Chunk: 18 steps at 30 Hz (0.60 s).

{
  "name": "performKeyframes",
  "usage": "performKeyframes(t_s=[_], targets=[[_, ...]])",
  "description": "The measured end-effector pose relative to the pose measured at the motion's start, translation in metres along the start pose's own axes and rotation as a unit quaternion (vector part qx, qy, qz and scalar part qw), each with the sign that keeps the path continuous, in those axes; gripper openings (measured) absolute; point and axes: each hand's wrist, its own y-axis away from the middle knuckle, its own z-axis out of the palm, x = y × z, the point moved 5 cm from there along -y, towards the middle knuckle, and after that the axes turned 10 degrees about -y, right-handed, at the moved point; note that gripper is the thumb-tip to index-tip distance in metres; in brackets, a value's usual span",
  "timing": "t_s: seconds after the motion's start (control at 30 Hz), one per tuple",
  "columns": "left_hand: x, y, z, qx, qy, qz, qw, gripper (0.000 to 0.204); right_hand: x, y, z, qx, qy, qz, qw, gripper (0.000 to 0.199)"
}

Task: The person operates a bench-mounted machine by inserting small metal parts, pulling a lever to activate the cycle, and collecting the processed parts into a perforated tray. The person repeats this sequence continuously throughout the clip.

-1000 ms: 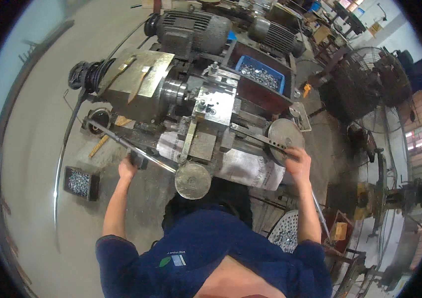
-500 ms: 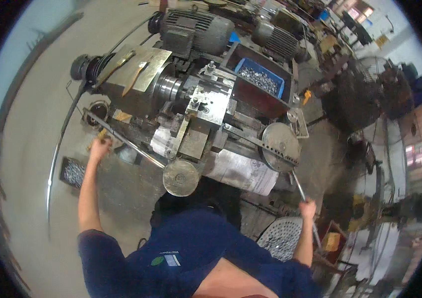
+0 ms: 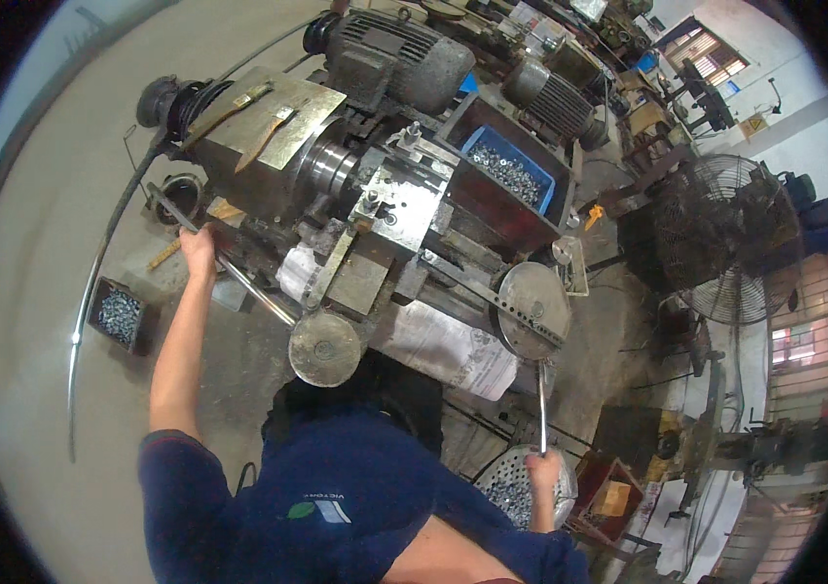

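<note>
My left hand (image 3: 198, 253) is closed round the long steel lever (image 3: 256, 290) that runs up from the round metal disc (image 3: 324, 348) at the near side of a small lathe. A yellow stick-like piece (image 3: 165, 255) lies just left of that hand. Down at the right, my right hand (image 3: 542, 473) grips the end of a thin steel rod (image 3: 543, 404), which reaches up to a larger round disc (image 3: 533, 310). Between the levers sits the lathe's tool slide (image 3: 399, 206), beside the shiny spindle chuck (image 3: 331, 167).
Small metal parts fill a blue tray (image 3: 511, 170), a box (image 3: 117, 316) at left and a perforated basin (image 3: 506, 492) below my right hand. Two wooden-handled tools, including a brush-like one (image 3: 266, 141), lie on the headstock plate (image 3: 287, 107). A large fan (image 3: 725, 234) stands right.
My left hand has left the yellow piece and taken hold of the steel lever. The right-hand rod has swung left and now points more straight down. The whole view has shifted slightly.
</note>
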Motion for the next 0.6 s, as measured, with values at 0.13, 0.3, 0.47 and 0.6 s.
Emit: performKeyframes(t_s=[0.13, 0.3, 0.47, 0.6], targets=[[-0.002, -0.002, -0.002, 0.041, 0.013, 0.020, 0.999, 0.014, -0.029, 0.041, 0.031, -0.051, -0.235, -0.049, 0.969, 0.021], [-0.011, -0.009, -0.008, 0.034, 0.004, 0.012, 0.999, 0.017, -0.039, 0.058, 0.056, -0.103, -0.344, -0.023, 0.933, 0.021], [0.023, 0.015, -0.002, 0.020, 0.000, 0.044, 0.999, 0.016, -0.036, 0.064, 0.073, -0.079, -0.410, -0.095, 0.904, 0.023], [0.013, 0.009, -0.004, 0.030, -0.001, 0.067, 0.997, 0.016, -0.056, 0.076, 0.062, -0.095, -0.401, -0.050, 0.910, 0.026]])
